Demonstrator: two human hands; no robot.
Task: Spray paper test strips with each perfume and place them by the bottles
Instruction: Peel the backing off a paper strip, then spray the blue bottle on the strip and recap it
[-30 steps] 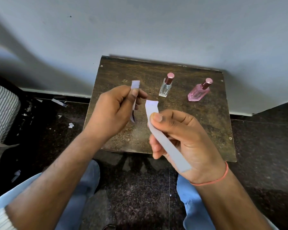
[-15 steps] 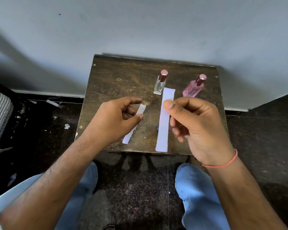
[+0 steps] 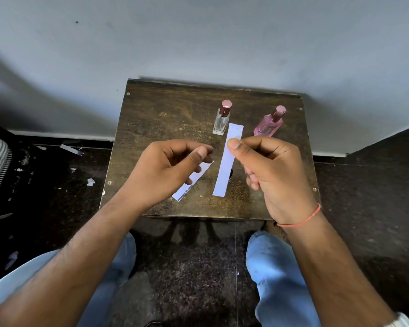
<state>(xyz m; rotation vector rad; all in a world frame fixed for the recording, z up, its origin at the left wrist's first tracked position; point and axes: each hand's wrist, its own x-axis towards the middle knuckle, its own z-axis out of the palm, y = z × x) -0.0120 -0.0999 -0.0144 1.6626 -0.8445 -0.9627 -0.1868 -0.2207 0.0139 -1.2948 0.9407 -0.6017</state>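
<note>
Head view: clear bottle [image 3: 221,122] looks empty, pink bottle [image 3: 268,125] holds pink liquid; curled hands hold nothing.

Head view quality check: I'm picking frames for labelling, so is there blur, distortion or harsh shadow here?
Head view: the table, both bottles and both paper strips are sharp; only the far table edge smears slightly. Head view: wide-angle bending curves the wall's baseboard and the table sides. Head view: soft light, a broad diagonal shadow on the wall at left, dark floor, no glare on the clear bottle.
</note>
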